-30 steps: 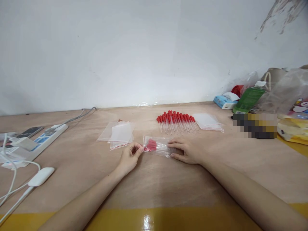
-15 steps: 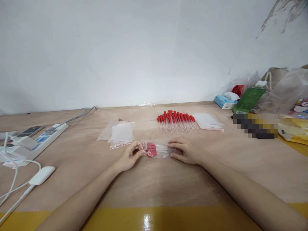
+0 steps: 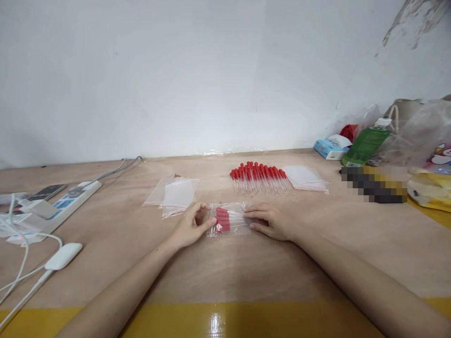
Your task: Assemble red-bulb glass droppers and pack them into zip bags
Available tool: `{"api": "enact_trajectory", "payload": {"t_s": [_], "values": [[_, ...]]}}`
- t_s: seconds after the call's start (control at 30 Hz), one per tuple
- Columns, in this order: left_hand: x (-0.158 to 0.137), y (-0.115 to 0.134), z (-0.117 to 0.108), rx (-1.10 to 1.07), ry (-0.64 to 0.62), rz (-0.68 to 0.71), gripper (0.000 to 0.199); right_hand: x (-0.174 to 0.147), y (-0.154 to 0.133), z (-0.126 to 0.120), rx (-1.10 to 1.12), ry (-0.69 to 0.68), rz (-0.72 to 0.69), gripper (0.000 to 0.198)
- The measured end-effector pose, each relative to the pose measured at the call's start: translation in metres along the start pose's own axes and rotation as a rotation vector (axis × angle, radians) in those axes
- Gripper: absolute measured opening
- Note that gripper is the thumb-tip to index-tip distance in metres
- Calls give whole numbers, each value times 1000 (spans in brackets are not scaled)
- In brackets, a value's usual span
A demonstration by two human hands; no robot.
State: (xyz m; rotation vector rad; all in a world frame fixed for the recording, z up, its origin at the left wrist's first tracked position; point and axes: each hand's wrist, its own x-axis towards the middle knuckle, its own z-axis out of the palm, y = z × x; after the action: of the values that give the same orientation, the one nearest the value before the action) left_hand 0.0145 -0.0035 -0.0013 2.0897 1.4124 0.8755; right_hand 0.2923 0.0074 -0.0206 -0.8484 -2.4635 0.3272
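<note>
A clear zip bag (image 3: pixel 236 230) lies flat on the table, holding several droppers (image 3: pixel 222 219) with red bulbs to the left and thin clear tubes to the right. My left hand (image 3: pixel 192 225) is at the bag's left end, thumb on its edge and fingertips by the upper corner, with a gap between them. Over the right end rests my right hand (image 3: pixel 271 222), fingers stretched out and pressing lightly on the plastic, hiding the tube ends. Beyond the bag, a pile of red-bulbed droppers (image 3: pixel 259 172) lies spread out.
Empty zip bags lie in a left stack (image 3: pixel 179 193) and a right stack (image 3: pixel 306 178). A power strip (image 3: pixel 73 204) and white cables are at left. Tissue pack (image 3: pixel 329 148), green bottle (image 3: pixel 366 144) and plastic bags (image 3: pixel 412 136) stand at right, before the wall.
My left thumb and fingers have spread apart from a pinch on the bag's left end. The bag now lies flatter and wider there. My right hand has hardly moved.
</note>
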Motion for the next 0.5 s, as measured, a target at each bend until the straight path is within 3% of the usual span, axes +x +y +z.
{"api": "enact_trajectory", "payload": {"t_s": [0.1,0.23,0.37,0.5], "values": [[8,-3,1,1,-30,46,37,3,0,2,37,-39,-64,32],[14,-2,-1,-72,-181,-36,48,4,-3,6,33,-19,-98,31],[11,6,-7,-173,-397,-94,25,1,-4,10,-30,108,-27,30],[5,5,-10,-192,-312,-78,20,-2,-3,11,-60,172,12,29]]}}
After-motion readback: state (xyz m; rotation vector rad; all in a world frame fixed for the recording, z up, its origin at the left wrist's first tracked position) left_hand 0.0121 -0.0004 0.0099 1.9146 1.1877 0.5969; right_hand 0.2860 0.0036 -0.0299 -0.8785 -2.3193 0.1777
